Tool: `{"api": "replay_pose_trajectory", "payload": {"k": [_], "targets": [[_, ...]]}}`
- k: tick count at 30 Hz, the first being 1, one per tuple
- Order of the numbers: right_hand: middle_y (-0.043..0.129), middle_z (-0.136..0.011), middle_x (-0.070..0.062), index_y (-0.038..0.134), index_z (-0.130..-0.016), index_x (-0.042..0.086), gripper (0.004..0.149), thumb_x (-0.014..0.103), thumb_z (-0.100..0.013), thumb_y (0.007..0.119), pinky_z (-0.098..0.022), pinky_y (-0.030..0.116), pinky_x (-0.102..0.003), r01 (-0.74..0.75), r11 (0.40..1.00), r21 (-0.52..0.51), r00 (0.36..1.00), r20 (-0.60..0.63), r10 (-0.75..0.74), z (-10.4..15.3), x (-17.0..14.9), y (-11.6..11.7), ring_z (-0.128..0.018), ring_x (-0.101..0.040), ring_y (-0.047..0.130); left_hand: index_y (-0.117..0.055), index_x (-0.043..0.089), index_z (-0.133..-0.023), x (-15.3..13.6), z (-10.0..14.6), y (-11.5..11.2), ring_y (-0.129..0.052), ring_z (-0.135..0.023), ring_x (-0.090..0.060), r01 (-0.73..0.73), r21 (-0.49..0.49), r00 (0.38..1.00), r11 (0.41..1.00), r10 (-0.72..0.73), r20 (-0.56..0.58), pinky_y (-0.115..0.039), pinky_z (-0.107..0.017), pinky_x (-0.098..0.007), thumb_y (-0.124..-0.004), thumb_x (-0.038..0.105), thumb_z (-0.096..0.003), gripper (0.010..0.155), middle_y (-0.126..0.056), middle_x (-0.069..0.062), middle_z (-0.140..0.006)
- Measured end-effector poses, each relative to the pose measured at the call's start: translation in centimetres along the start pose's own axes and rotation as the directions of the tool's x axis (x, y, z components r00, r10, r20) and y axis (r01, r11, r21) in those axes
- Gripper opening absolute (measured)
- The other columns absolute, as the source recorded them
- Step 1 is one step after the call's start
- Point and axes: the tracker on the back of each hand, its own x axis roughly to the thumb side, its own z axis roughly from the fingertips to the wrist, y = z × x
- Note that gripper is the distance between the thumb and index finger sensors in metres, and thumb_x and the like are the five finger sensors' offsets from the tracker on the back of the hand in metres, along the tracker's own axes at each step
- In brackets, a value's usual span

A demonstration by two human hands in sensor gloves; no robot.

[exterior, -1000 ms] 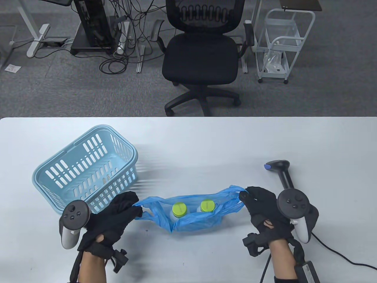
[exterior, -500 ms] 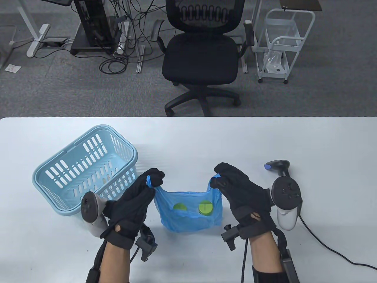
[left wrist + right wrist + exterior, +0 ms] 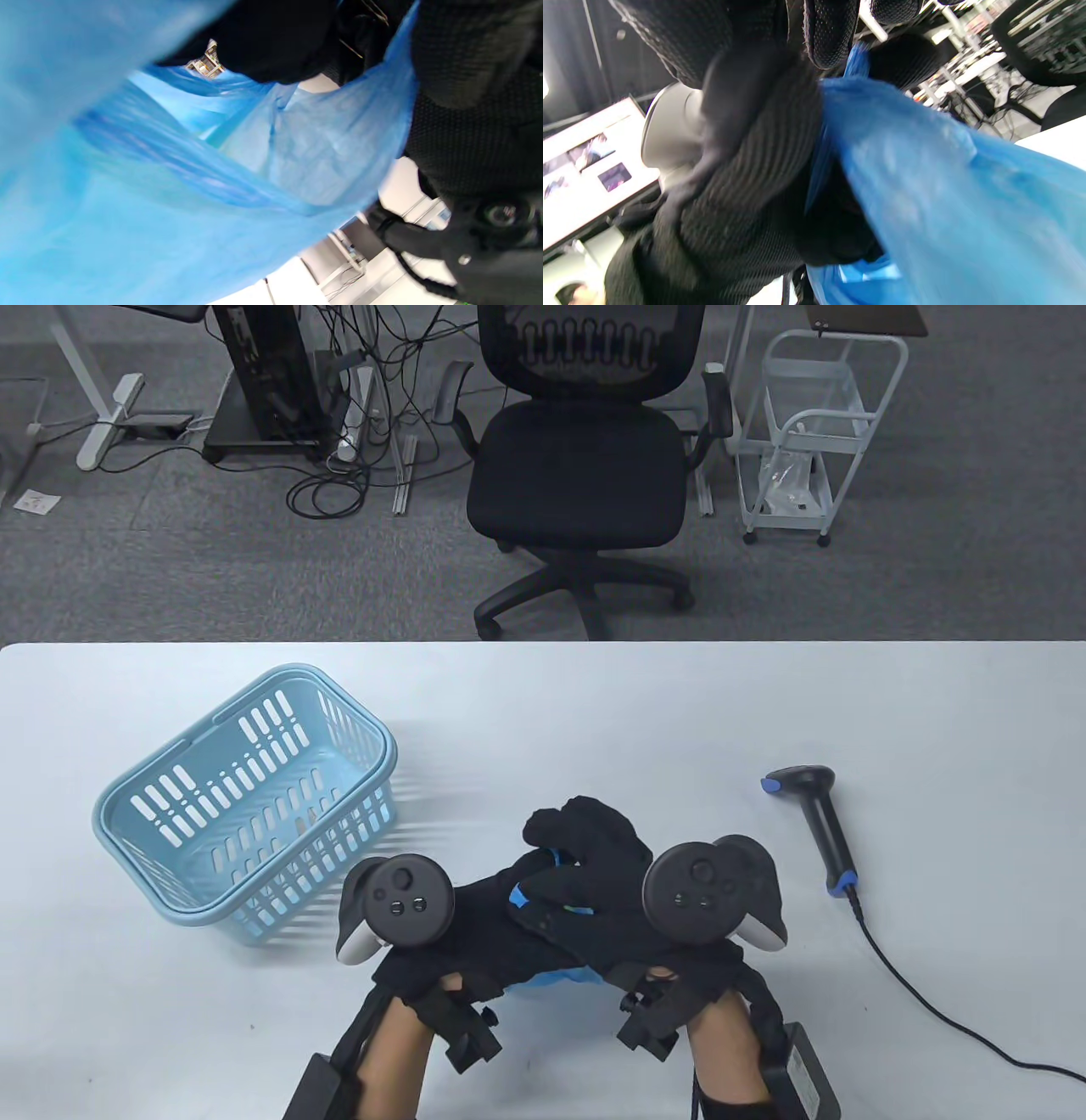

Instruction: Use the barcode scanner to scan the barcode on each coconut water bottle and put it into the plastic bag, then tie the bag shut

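The blue plastic bag [image 3: 553,977] lies at the table's front centre, almost fully covered by both gloved hands. My right hand [image 3: 570,841] crosses over my left hand [image 3: 490,906]. Strips of blue bag handle show between their curled fingers. In the left wrist view the bag [image 3: 203,178] fills the frame, with black gloved fingers [image 3: 275,38] gripping it at the top. In the right wrist view gloved fingers [image 3: 831,38] pinch a blue handle, and the bag [image 3: 946,190] hangs to the right. The bottles are hidden under the hands. The barcode scanner [image 3: 816,816] lies to the right, untouched.
A light blue basket [image 3: 246,797] sits tilted on the white table [image 3: 594,712] to the left of the hands. The scanner's black cable [image 3: 933,1010] runs off to the right front edge. An office chair [image 3: 585,466] stands beyond the table.
The hands, first spread apart with the bag's handles, lifted the handles upright and have now come together and crossed over the bag. The green-capped bottles are now covered.
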Motion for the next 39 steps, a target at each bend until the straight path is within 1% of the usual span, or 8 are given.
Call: {"api": "replay_pose_trajectory", "payload": {"k": [2,4,7,12,17,22,33,39], "targets": [[0.056,-0.115,-0.016,0.091,-0.084,0.022,0.041,0.048,-0.055,0.079,-0.07,0.041,-0.073,-0.006,1.0,-0.02,1.0,0.004,0.007,0.0,-0.2,-0.2,-0.104,-0.056,0.041,-0.074,0.015,-0.111,-0.7,0.1,0.0,-0.097,-0.032,-0.008,-0.075,0.04,0.997,0.996,0.074,0.011,-0.088,-0.04,-0.045,-0.079,0.046,-0.0662,0.055,-0.097,0.01,-0.065],[0.062,-0.113,-0.014,0.091,-0.084,0.023,0.042,0.051,-0.054,0.08,-0.071,0.043,-0.073,-0.021,0.997,-0.07,1.0,-0.003,0.021,0.4,-0.6,-0.8,-0.105,-0.053,0.047,-0.079,0.019,-0.107,-1.5,0.3,0.1,-0.097,-0.032,-0.009,-0.147,0.034,0.989,0.989,0.146,0.023,-0.088,-0.04,-0.046,-0.074,0.041,-0.0686,0.045,-0.097,0.009,-0.065],[0.07,-0.11,-0.008,0.08,-0.095,0.025,0.05,0.048,-0.051,0.085,-0.073,0.048,-0.072,-0.108,0.971,-0.214,0.993,-0.061,0.097,1.3,-1.7,-2.0,-0.105,-0.048,0.057,-0.079,0.02,-0.107,-2.2,0.5,0.2,-0.097,-0.033,-0.009,-0.195,0.023,0.981,0.981,0.194,0.027,-0.087,-0.041,-0.046,-0.072,0.041,-0.0691,0.043,-0.097,0.009,-0.066],[0.064,-0.114,-0.006,0.077,-0.095,0.038,0.045,0.041,-0.052,0.086,-0.073,0.047,-0.071,-0.181,0.979,-0.089,0.982,-0.066,0.176,0.8,-3.1,-1.2,-0.107,-0.046,0.054,-0.078,0.019,-0.108,-2.5,0.4,0.1,-0.098,-0.036,-0.011,-0.257,-0.016,0.966,0.966,0.257,0.032,-0.087,-0.043,-0.047,-0.072,0.041,-0.0695,0.044,-0.097,0.008,-0.068],[0.072,-0.107,-0.002,0.083,-0.087,0.037,0.038,0.042,-0.05,0.088,-0.074,0.048,-0.071,-0.154,0.979,-0.133,0.988,-0.038,0.15,0.6,-3.8,-0.7,-0.106,-0.043,0.058,-0.076,0.013,-0.11,-2.5,0.5,0.1,-0.099,-0.039,-0.012,-0.25,-0.067,0.967,0.966,0.252,0.021,-0.086,-0.045,-0.048,-0.069,0.041,-0.0703,0.049,-0.097,0.006,-0.072],[0.072,-0.1,-0.003,0.08,-0.09,0.021,0.039,0.036,-0.054,0.078,-0.075,0.049,-0.067,-0.222,0.945,-0.242,0.974,-0.004,0.227,0.8,-3.8,-0.2,-0.102,-0.04,0.062,-0.077,0.016,-0.111,-2.8,1.0,0.7,-0.103,-0.042,-0.012,-0.252,0.012,0.968,0.968,0.252,-0.014,-0.087,-0.046,-0.047,-0.069,0.044,-0.0699,0.05,-0.098,0.005,-0.077],[0.07,-0.097,-0.01,0.076,-0.09,0.012,0.04,0.032,-0.056,0.072,-0.073,0.05,-0.069,-0.343,0.914,-0.218,0.937,-0.145,0.317,1.7,-1.5,0.6,-0.098,-0.044,0.063,-0.081,0.028,-0.107,-6.2,1.7,0.5,-0.111,-0.034,-0.009,-0.61,0.284,0.78,0.74,0.624,0.051,-0.094,-0.037,-0.044,-0.081,0.036,-0.0668,0.041,-0.107,0.004,-0.069],[0.076,-0.094,-0.01,0.081,-0.087,0.012,0.039,0.033,-0.054,0.079,-0.071,0.054,-0.068,-0.284,0.935,-0.211,0.956,-0.133,0.261,3.0,-0.5,3.6,-0.095,-0.043,0.069,-0.087,0.025,-0.102,-5.3,1.9,1.0,-0.114,-0.055,-0.014,-0.487,0.278,0.854,0.828,0.518,-0.044,-0.092,-0.05,-0.047,-0.087,0.035,-0.0645,0.039,-0.101,-0.001,-0.093]]}}
